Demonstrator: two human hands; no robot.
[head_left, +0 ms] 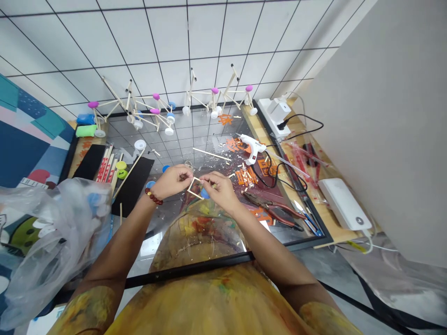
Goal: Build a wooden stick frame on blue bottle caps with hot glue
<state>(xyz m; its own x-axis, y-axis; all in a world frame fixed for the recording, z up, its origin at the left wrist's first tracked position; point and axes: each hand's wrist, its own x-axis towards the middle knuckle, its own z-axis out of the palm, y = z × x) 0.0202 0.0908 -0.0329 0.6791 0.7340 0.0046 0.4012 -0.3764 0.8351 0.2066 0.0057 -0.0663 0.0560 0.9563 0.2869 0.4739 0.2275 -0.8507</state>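
Observation:
Between my hands, above the glossy tabletop, is a small square frame of pale wooden sticks (195,194). My left hand (173,180), with a beaded bracelet at the wrist, pinches its upper left side. My right hand (220,190) has its fingers closed at the frame's upper right corner. Just behind the frame lies a blue disc (205,193), partly covered by my right hand. Another blue disc (165,168) shows beyond my left hand. A loose wooden stick (211,154) lies farther back.
Stick models with white wheels (169,131) stand along the tiled wall. To the right are a white glue gun (252,148), pliers (274,208), orange pieces (246,176), a power strip (274,116) and a white power bank (344,204). A plastic bag (59,232) sits left, near black sheets (134,184).

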